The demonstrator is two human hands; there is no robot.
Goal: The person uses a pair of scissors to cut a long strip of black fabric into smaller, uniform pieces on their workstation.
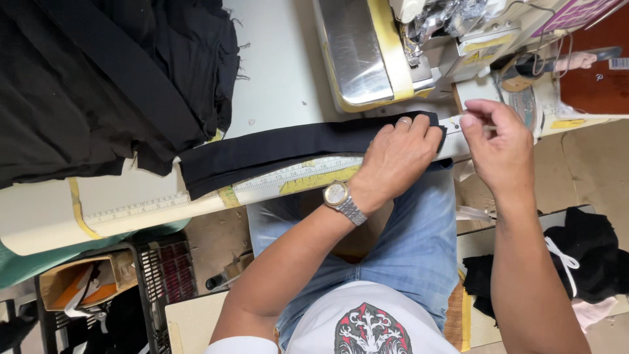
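The left hand [401, 152] lies flat, palm down, fingers spread and extended, pressing on the right end of a long black fabric strip [288, 149] at frame centre. It grips nothing; it bears a ring on one finger and a metal wristwatch [342, 200] on the wrist.

The black fabric strip runs from lower left to upper right along the front edge of the table [275, 72], ending just under the left hand. Directly below the strip, a measuring tape [288, 176] is fixed along the table edge, with yellow tape patches beside it.

The right hand [499, 141] is held just right of the strip end, above the table edge, with thumb and forefinger pinched together. Whether a small item sits between the fingertips cannot be determined.

A sewing machine [367, 52] with a polished metal bed and yellowish trim occupies the upper centre, immediately above both hands. A pile of black fabric [111, 72] covers the upper left of the table, apart from the strip. More black cloth [583, 255] rests at the lower right. A cardboard box [82, 282] and a dark plastic crate [167, 282] stand at the lower left, below table level.
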